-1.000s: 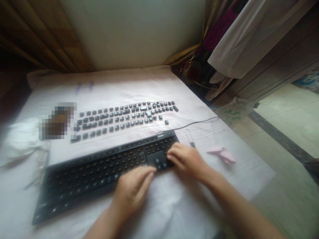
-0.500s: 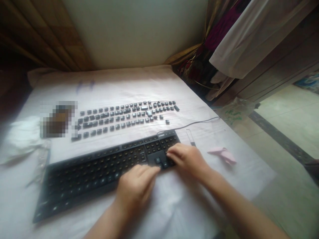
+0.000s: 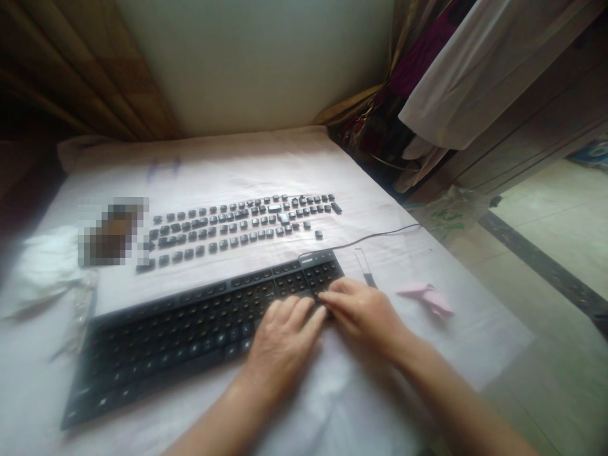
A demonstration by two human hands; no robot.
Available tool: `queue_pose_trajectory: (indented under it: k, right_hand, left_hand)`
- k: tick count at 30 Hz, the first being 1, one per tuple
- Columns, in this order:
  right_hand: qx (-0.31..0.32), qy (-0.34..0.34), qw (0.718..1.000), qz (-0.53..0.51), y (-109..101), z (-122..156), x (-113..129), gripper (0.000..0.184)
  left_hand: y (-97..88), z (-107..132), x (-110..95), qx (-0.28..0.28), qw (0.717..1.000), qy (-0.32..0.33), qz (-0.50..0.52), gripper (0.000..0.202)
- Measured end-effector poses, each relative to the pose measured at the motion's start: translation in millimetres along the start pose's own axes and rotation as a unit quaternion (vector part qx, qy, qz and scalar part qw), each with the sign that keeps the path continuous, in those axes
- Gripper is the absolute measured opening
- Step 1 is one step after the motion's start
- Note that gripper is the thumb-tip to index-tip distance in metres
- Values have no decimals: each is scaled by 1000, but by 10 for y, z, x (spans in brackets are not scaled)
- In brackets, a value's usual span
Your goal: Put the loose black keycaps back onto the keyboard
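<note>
"Where's the keyboard?"

"Right under the fingers, on the white cloth (image 3: 228,171). The keyboard (image 3: 175,335) runs off to the left of them, many of its sockets bare, some caps seated along the near side."

"What are the hands doing?"

"The left hand (image 3: 285,339) lies over its near edge, fingers bent and close together. The right hand (image 3: 365,313) is just beside it, thumb and fingers pinched narrow above the number keys' end. I can't tell whether either has anything in its grip."

"And the loose keycaps (image 3: 234,242)?"

"Laid out in rows beyond the fingers, past the keyboard's far edge."

"Anything on the other side?"

"A thin wire tool (image 3: 369,279) near the right fingers, just beyond them, and a crumpled pink piece (image 3: 430,297) farther right."
</note>
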State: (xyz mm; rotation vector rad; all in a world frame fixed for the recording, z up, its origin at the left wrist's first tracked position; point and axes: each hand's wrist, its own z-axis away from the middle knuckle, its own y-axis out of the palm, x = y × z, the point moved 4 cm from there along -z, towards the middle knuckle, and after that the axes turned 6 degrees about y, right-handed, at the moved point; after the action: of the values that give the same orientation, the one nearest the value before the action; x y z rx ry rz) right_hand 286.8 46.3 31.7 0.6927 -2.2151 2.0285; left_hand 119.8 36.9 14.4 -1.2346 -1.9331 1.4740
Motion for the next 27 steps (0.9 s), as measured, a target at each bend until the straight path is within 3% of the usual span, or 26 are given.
queue_pose_trajectory:
  k: [13,27]
  right_hand:
    - [-22,-43,993,108,-39,-21,77,16]
    - [-62,-82,990,100,-11,-29,99,16]
  left_hand:
    - [50,13,-10,-25,999,7,-39,36]
    - [78,20,-2,-37,998,14,-45,36]
